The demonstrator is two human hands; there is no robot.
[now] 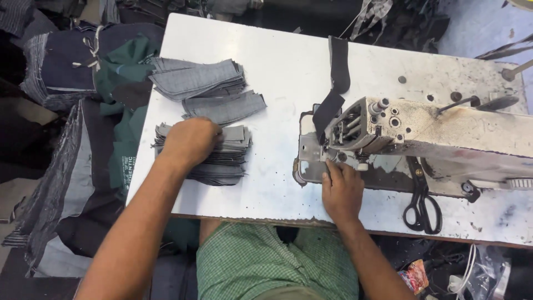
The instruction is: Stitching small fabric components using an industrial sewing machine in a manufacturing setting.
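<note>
Pick-up step: left hand [190,141] clamped on stack [227,164], right hand [341,191] flat, empty, below needle [362,162]; next needs single-piece separation.

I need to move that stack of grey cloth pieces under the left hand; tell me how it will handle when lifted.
The cloth stack would probably be floppy: its pieces are thin and their edges splay unevenly. It likely slides apart if gripped loosely, since the layers already sit offset beneath the left hand. Each piece looks light.
</note>
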